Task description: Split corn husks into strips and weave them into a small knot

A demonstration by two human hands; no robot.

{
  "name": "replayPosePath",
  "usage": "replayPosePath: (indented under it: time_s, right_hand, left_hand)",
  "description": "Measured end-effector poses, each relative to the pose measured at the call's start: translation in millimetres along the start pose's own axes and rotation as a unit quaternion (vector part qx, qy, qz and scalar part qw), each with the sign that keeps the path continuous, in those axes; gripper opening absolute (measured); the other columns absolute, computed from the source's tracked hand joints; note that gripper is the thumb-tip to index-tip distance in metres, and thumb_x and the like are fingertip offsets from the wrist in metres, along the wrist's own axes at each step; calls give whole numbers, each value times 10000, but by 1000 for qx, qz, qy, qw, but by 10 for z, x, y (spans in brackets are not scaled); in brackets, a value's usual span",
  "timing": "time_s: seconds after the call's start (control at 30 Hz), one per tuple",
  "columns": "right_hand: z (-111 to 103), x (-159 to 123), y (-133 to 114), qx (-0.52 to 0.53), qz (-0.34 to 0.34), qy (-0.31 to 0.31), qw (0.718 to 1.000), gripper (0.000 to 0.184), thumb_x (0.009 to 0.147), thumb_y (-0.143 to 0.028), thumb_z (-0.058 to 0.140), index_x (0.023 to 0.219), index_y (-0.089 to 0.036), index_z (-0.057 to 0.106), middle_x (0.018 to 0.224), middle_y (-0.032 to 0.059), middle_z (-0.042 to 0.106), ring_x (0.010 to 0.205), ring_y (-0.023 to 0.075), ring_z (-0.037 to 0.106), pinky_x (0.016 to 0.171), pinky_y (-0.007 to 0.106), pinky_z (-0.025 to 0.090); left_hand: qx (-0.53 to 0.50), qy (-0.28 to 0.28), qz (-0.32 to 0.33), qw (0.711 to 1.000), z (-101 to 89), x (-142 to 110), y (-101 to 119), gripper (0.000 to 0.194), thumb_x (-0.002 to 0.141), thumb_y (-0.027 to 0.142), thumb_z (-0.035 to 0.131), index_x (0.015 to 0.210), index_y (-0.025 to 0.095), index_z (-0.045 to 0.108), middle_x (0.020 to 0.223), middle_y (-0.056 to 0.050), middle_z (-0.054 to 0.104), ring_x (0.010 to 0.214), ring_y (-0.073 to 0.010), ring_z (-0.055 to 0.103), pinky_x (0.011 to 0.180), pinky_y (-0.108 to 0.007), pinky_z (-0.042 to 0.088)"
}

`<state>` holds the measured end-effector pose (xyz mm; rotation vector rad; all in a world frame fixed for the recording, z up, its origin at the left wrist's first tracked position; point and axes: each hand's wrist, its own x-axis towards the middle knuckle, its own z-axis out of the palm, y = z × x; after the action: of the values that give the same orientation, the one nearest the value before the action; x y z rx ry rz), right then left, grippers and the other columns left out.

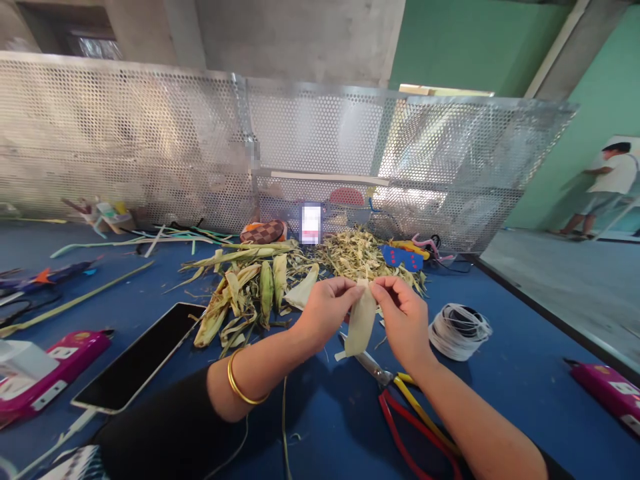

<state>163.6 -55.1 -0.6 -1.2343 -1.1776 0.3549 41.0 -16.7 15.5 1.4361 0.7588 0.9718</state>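
Note:
Between my two hands hangs a pale strip of corn husk (361, 327). My left hand (327, 308) pinches its upper left edge with thumb and forefinger. On the other side my right hand (404, 319) pinches the upper right edge. Scissors (377, 370) with one red and one yellow handle lie below the strip, partly hidden by my right forearm. A heap of corn husks (250, 297) spreads beyond my left hand, and a pile of shredded husk (355, 250) sits behind both hands. To the right of my right hand stands a roll of white cord (460, 331).
A tablet-like phone (143, 357) and a magenta power strip (63, 370) lie at left; another power strip (610, 395) is at far right. A lit phone (311, 223) stands before the perforated metal screen (320, 127). Across the room, a person (613, 177) stands by the wall.

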Motion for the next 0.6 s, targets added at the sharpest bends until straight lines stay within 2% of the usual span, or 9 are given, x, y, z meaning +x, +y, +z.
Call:
replayPosePath:
  time_s: [0.1, 0.17, 0.23, 0.4, 0.5, 0.6]
  right_hand:
    - [25, 1, -15, 122, 80, -16, 989, 249, 720, -413, 648, 833, -192, 629, 737, 12, 625, 649, 154, 555, 591, 274, 461]
    - [45, -7, -17, 188, 139, -43, 971, 269, 672, -415, 699, 792, -186, 625, 704, 2, 606, 619, 143, 541, 582, 273, 459]
    - [60, -16, -10, 210, 162, -67, 962, 250, 651, -397, 724, 714, -183, 612, 644, -17, 568, 586, 129, 511, 567, 261, 444]
    - [50, -28, 40, 132, 85, -43, 987, 178, 694, -353, 696, 675, -193, 619, 606, -36, 541, 582, 121, 468, 544, 240, 396]
    - [22, -36, 63, 33, 10, -24, 999, 150, 725, -328, 674, 671, -196, 628, 600, -32, 558, 572, 124, 468, 535, 244, 383]
    - [2, -53, 73, -57, -78, 1, 995, 140, 763, -314, 647, 683, -202, 624, 613, -27, 574, 568, 128, 482, 551, 254, 390]
  left_hand:
    - [27, 27, 45, 998, -10, 14, -41, 226, 758, 363, 559, 659, 160, 575, 577, 30, 515, 521, -87, 460, 481, -201, 384]
    - [44, 36, 66, 996, -17, 21, -67, 230, 762, 366, 554, 657, 162, 575, 574, 28, 520, 527, -93, 461, 486, -208, 379]
    - [56, 43, 75, 995, -18, 24, -87, 234, 763, 367, 551, 650, 163, 573, 564, 28, 513, 521, -95, 451, 480, -210, 365]
    - [53, 50, 63, 995, -1, 17, -114, 265, 768, 382, 543, 617, 164, 546, 530, 41, 457, 492, -83, 388, 459, -204, 310]
    - [35, 58, 49, 996, 12, 10, -117, 271, 763, 376, 550, 597, 165, 519, 513, 56, 407, 479, -72, 332, 453, -200, 279]
    - [6, 62, 31, 998, 17, 13, -127, 267, 761, 377, 550, 607, 163, 512, 536, 48, 426, 502, -77, 349, 469, -202, 291]
